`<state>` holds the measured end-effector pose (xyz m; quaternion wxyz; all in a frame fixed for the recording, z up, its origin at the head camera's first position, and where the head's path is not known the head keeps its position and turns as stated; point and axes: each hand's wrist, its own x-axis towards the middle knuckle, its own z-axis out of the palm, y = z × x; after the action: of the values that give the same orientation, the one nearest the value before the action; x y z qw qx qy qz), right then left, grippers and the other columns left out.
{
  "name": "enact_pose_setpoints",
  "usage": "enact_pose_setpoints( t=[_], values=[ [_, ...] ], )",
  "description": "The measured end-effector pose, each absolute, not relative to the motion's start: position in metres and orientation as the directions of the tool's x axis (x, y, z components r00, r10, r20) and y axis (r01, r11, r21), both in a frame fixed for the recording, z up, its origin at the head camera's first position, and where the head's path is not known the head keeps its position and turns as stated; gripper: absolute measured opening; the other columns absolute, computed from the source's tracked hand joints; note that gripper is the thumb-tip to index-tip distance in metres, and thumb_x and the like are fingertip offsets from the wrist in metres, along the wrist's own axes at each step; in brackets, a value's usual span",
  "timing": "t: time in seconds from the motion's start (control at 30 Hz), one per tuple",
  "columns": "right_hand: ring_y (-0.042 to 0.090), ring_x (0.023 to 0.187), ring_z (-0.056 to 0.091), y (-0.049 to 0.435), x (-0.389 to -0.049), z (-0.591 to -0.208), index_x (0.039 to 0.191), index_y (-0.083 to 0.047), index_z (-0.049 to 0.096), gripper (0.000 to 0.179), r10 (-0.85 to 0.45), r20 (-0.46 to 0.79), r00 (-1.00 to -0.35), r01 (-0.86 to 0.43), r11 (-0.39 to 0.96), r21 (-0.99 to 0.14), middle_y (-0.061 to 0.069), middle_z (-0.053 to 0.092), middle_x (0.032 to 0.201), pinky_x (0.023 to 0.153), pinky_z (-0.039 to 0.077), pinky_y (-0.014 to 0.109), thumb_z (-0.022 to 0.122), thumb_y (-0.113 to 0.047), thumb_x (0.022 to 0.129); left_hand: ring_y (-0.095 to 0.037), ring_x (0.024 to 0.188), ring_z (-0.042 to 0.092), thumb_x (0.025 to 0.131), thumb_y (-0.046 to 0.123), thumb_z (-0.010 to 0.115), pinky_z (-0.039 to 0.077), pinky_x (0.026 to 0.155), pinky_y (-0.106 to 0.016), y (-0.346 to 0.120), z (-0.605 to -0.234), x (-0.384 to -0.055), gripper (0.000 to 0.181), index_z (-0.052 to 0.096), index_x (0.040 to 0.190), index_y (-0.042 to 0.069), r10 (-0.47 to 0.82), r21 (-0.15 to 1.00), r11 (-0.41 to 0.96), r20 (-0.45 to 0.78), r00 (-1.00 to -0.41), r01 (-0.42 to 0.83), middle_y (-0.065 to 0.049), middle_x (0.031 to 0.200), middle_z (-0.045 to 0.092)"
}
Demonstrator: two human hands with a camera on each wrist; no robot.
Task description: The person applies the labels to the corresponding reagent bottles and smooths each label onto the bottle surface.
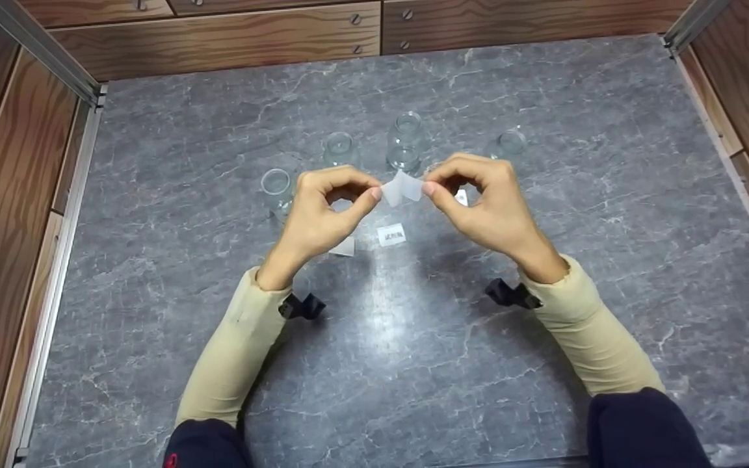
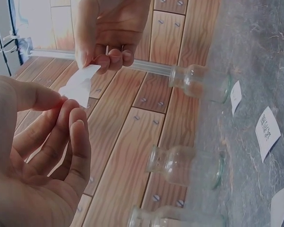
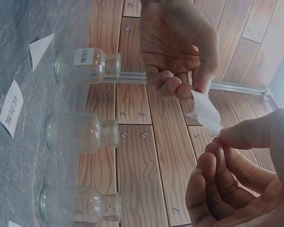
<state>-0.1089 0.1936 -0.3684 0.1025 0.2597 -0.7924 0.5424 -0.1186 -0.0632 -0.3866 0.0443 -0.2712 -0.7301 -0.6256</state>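
My left hand (image 1: 326, 211) and right hand (image 1: 485, 201) meet over the table, each pinching one side of a small white paper label (image 1: 402, 188) between thumb and fingertips. The label looks like two translucent leaves that spread apart from a shared upper edge. In the left wrist view the label (image 2: 79, 87) is bent between both sets of fingertips. In the right wrist view its surface (image 3: 207, 111) shows white, with no print visible. Beyond the hands stand several clear glass bottles, one of them (image 1: 407, 140) straight behind the label.
A printed label (image 1: 392, 234) lies on the grey marbled table (image 1: 413, 390) below the hands. Beside the left wrist is a blank white slip (image 1: 344, 247); another label (image 1: 461, 197) is partly covered by the right hand. One bottle (image 3: 80, 66) bears a printed label. Wood-patterned panels (image 1: 218, 39) surround the table.
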Motion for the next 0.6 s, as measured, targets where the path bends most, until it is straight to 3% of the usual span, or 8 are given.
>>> enact_pose_setpoints(
  t=[0.6],
  values=[
    [0.014, 0.072, 0.064, 0.208, -0.115, -0.364, 0.093, 0.001, 0.08, 0.006, -0.253, 0.394, -0.884, -0.464, 0.355, -0.812, 0.005, 0.076, 0.085, 0.069, 0.055, 0.021, 0.075, 0.004, 0.092, -0.015, 0.079, 0.074, 0.095, 0.003, 0.072, 0.065, 0.076, -0.032, -0.071, -0.394, -0.129, 0.01, 0.08, 0.098, -0.002, 0.296, 0.903, 0.13, 0.359, -0.885, 0.41, -0.011, 0.091, 0.08]
  ],
)
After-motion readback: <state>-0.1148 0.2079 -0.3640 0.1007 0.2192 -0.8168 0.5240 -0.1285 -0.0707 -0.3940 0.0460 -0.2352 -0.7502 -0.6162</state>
